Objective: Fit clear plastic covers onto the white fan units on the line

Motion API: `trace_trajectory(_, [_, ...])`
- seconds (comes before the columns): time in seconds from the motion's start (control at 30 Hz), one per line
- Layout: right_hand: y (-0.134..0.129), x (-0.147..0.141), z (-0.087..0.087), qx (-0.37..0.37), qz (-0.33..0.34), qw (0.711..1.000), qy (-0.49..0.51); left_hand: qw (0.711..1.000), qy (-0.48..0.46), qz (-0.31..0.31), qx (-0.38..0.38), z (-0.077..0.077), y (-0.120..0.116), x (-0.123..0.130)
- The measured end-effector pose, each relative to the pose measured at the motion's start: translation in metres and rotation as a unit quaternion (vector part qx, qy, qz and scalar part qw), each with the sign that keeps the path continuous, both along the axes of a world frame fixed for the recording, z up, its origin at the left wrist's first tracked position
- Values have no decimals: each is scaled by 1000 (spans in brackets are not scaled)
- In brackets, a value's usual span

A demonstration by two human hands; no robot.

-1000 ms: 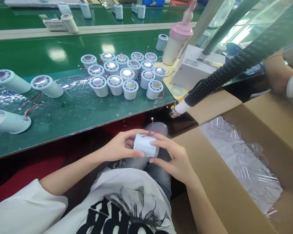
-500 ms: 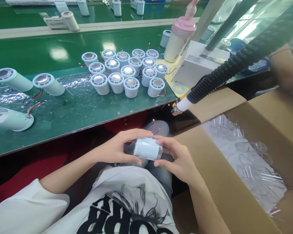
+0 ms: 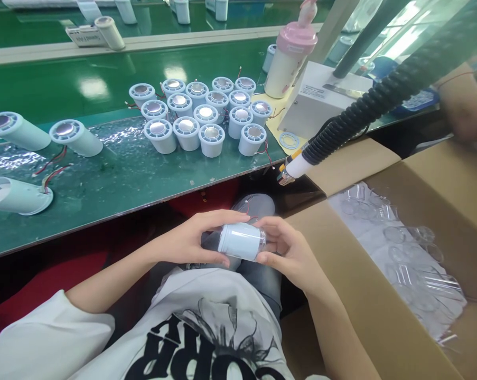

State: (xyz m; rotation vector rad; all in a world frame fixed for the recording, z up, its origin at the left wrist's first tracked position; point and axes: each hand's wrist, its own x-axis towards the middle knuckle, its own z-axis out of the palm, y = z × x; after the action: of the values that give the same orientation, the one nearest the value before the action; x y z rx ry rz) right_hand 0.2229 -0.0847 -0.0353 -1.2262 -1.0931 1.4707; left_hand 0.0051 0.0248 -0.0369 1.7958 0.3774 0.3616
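Note:
Between my two hands, above my lap, lies a light-blue cylindrical housing (image 3: 241, 240) on its side, with a clear plastic sleeve around it. My left hand (image 3: 198, 237) grips its left end, thumb below and fingers above. At the right end, my right hand (image 3: 288, 250) has its fingers and thumb curled round the clear sleeve. Thin red wires stick up behind the housing. Several similar light-blue housings (image 3: 211, 140) stand grouped on the green bench, metal discs on top. To the left, two more housings (image 3: 76, 138) lean and an open-ended one (image 3: 18, 195) lies on its side.
On the right, a cardboard box (image 3: 321, 253) holds several clear plastic sleeves (image 3: 414, 285). A black corrugated hose (image 3: 353, 121) with a white nozzle hangs over the bench edge. A pink-lidded bottle (image 3: 289, 58) stands behind. Another person's arm (image 3: 464, 103) shows at far right.
My right hand has shifted slightly to the right, its fingers drawn back from the housing's middle, so more of the clear sleeve shows. The left hand stays put. The view has moved slightly.

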Motion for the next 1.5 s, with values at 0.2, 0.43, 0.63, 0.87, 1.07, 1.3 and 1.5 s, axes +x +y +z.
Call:
trace_trajectory(0.2, [5,-2,1,-47,-9,999,22,1000,14,8,13,2,0,-1])
trace_trajectory(0.43, [10,-7,-2,-105,-23,991,79,999,25,4,44,3,1,-3])
trace_trajectory(0.63, [11,-11,-8,-152,-19,982,106,1000,-11,-7,27,3,1,-1])
trace_trajectory(0.87, [14,-19,-10,-181,-31,977,108,999,-20,-15,-43,2,0,-2])
trace_trajectory(1.07, [17,-24,-7,-241,6,960,145,997,-42,-21,-56,-1,0,-1])
trace_trajectory(1.3, [19,-21,-2,-349,48,916,193,997,-75,-28,8,-7,3,0])
trace_trajectory(1.5, [12,-22,-12,-283,65,949,123,998,-42,12,-51,1,-5,1])
